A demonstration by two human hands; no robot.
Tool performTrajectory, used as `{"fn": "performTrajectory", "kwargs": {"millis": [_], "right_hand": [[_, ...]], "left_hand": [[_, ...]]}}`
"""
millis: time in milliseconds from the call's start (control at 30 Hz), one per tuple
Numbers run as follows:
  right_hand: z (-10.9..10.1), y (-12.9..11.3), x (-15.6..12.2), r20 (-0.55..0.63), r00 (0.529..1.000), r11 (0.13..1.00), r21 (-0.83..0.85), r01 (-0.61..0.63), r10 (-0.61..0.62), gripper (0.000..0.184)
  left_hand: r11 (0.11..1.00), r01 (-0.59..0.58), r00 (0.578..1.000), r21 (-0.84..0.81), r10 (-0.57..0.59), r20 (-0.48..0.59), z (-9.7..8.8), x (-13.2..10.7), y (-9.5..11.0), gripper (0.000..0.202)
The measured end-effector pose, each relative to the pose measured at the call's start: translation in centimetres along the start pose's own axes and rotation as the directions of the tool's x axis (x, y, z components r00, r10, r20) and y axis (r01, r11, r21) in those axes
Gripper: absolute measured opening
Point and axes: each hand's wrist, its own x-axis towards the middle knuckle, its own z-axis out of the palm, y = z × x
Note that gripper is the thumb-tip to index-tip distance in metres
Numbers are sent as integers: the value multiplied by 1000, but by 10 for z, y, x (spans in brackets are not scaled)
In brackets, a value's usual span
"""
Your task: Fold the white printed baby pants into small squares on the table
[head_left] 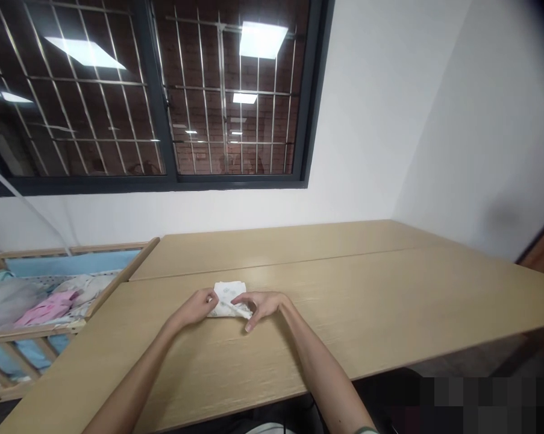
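Note:
A small folded white cloth (229,292) with a faint printed pattern lies on the wooden table (344,301), in front of me. My left hand (200,306) is at its left edge, with the thumb and curled fingers pinched together on the fabric. Over the right side is my right hand (263,304), palm down, its fingers reaching onto the cloth and its thumb spread away toward me. A loose flap of the cloth runs slantwise beneath the right fingers and sticks out between them and the thumb.
A wooden cot (95,301) with blue lining stands against the table's left side; a pink cloth (50,306) and whitish bedding lie in it. Behind the table are a white wall (366,120) and a barred window (231,90). The table's front edge is close to me.

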Motion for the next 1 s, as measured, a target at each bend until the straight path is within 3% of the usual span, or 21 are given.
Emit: {"fn": "performTrajectory", "kwargs": {"millis": [67,167,267,400,500,667,900,1000], "right_hand": [[1,0,2,-20,999,999,31,38,-37,81],[3,5,10,-148,982,973,181,143,-116,59],[7,13,18,-302,944,920,318,228,-130,55],[12,25,30,-450,890,921,310,234,-75,49],[17,30,38,-579,814,957,220,191,-29,44],[24,33,46,-758,652,1000,-1,9,-6,30],[28,42,47,-836,546,991,-28,-133,49,36],[28,41,46,-846,529,992,-5,-128,64,32]], "left_hand": [[999,12,1000,-46,-12,-6,-2,8,-4,35],[991,41,999,-128,-44,-20,-4,11,-9,45],[974,68,998,-214,-71,-3,-3,6,-13,55],[962,86,996,-261,-77,43,2,-1,-18,60],[968,105,994,-228,-109,-5,9,2,-25,56],[977,192,968,-93,-204,-146,20,11,-38,40],[963,267,942,41,-252,-219,30,10,-41,21],[956,283,934,75,-257,-247,32,9,-40,18]]}}
